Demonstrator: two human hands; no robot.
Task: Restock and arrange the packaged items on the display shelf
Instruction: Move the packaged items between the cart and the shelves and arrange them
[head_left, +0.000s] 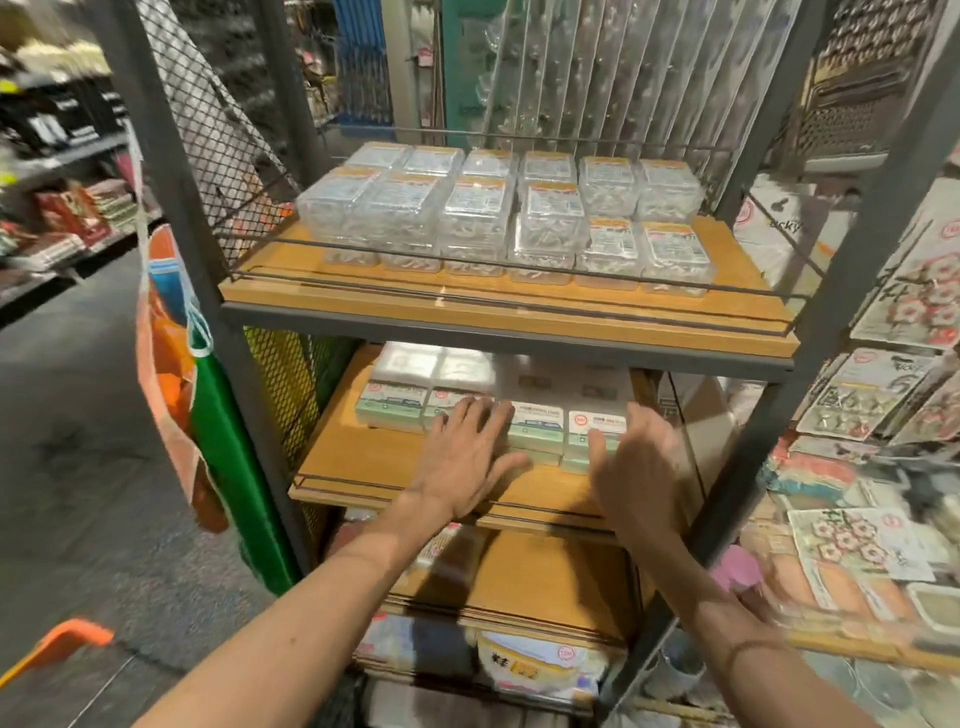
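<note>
Head view:
- Left hand (467, 457) flat on green packs (537, 426), fingers spread wide.
- Packs sit in row on middle shelf (353, 462).
- Right hand (639, 467) blurry, fingers look straight, holds nothing, just beside end pack.
- Best way: push softly from both sides, keep row straight.
- Top shelf (498, 306) holds stacked clear boxes (478, 218); small pale bits inside, cannot tell what.

The middle shelf (358, 457) carries a row of packs (537, 423) across its back half, more stacked behind them. The left hand (462, 457) lies on the packs at its centre, and the right hand (639, 462) is at its right end (contact unclear). Above it, the top shelf (519, 306) bears two rows of boxes (475, 213). Below it sits a lower shelf (545, 582). A bag (171, 374) hangs to its left, carded packets (862, 400) to its right.
</note>
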